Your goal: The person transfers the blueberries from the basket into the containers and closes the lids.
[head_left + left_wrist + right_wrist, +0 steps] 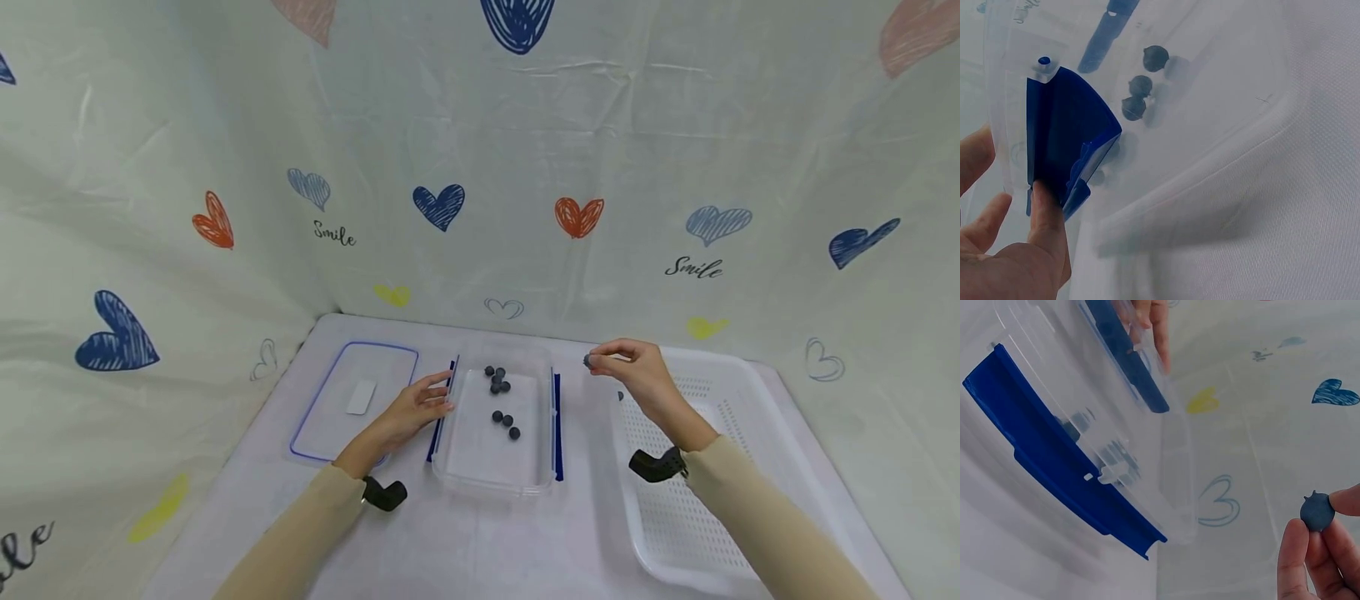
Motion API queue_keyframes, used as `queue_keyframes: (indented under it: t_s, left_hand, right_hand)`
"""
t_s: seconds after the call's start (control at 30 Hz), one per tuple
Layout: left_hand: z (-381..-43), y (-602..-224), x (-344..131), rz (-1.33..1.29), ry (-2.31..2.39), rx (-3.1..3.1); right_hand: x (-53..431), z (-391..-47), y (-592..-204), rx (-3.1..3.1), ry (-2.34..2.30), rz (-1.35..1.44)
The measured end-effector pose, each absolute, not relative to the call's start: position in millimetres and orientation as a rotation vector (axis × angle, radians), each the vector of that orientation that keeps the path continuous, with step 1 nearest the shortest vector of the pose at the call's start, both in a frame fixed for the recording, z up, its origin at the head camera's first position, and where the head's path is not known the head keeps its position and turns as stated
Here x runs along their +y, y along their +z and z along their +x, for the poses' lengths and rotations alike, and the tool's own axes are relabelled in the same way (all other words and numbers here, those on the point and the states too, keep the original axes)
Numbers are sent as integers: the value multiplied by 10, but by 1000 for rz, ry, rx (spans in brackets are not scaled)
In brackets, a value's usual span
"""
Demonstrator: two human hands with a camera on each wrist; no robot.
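A clear plastic box (491, 475) with blue side latches (1063, 125) stands mid-table, its lid off. Several dark blueberries (507, 421) lie on its floor in two loose clusters. My left hand (415, 410) rests its fairly straight fingers against the box's left side, fingertips at the rim and the blue latch. To the right of the box, my right hand (633, 371) is raised and pinches one blueberry (1318, 511) between thumb and fingertips; its small crown shows in the right wrist view.
A white perforated basket (637, 533) stands at the right, partly under my right forearm, with one blueberry (620, 396) near its left rim. The blue-edged clear lid (322, 429) lies at the left, with a white rectangle (362, 397) on it. A heart-patterned curtain (510, 275) hangs behind.
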State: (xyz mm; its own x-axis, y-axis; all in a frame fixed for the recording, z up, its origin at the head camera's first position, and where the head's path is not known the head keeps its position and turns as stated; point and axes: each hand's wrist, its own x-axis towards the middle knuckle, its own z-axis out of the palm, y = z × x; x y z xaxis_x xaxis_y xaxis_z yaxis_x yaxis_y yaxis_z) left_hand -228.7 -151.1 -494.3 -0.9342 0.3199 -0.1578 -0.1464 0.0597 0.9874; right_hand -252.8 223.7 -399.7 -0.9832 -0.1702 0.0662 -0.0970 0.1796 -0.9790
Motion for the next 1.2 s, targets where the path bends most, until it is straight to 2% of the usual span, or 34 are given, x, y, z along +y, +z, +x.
queue_keyframes:
  t_s: [0.53, 1.2]
  left_hand:
    - [-2291, -4954, -1503, 168, 1960, 1988]
    - [-2282, -4935, -1495, 173, 1961, 1998]
  right_hand:
    - [1868, -2596, -4132, 2366, -1846, -313]
    - [1718, -2603, -4367, 2357, -1792, -243]
